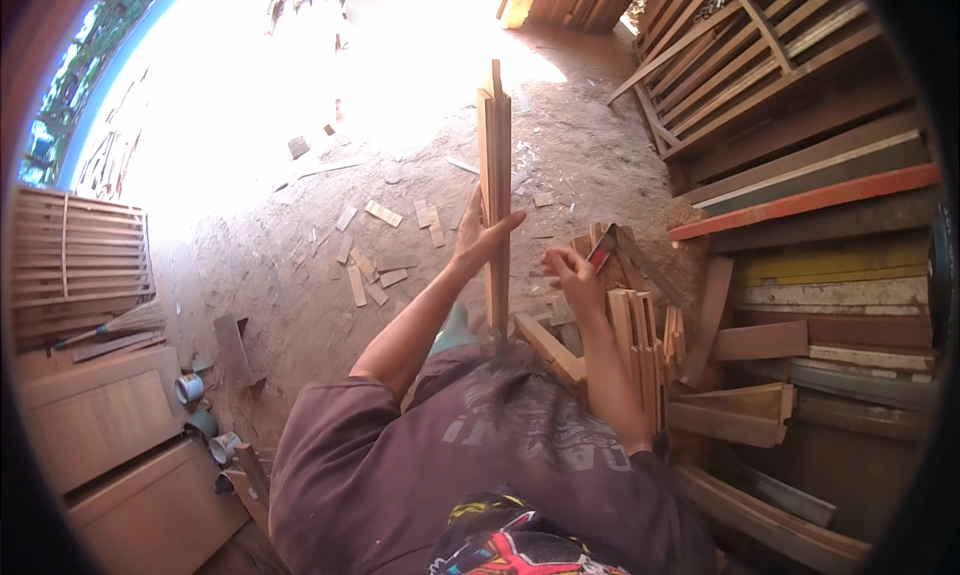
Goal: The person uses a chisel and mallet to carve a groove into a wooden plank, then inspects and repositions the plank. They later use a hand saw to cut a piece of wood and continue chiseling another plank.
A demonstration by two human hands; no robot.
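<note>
My left hand [480, 243] is wrapped round a long, narrow wooden piece [495, 165], which looks like several strips laid together. It stands nearly upright in front of my body, and one thin strip juts above the rest at its top. To the right of it, my right hand [574, 275] is raised, apart from the wood. Its fingers are bent in toward the thumb; whatever they may hold is too small to make out. Just beyond that hand shows a red and dark tool [603, 248], close to some wood offcuts; whether the hand touches it, I cannot tell.
Slatted wooden frames [740, 65] and stacked boards [820, 295] line the right. Upright wood pieces [635, 325] stand beside my right forearm. Offcuts [383, 213] litter the dirt floor. On the left are wooden panels [100, 410], a broom [130, 320] and paint cans [190, 388].
</note>
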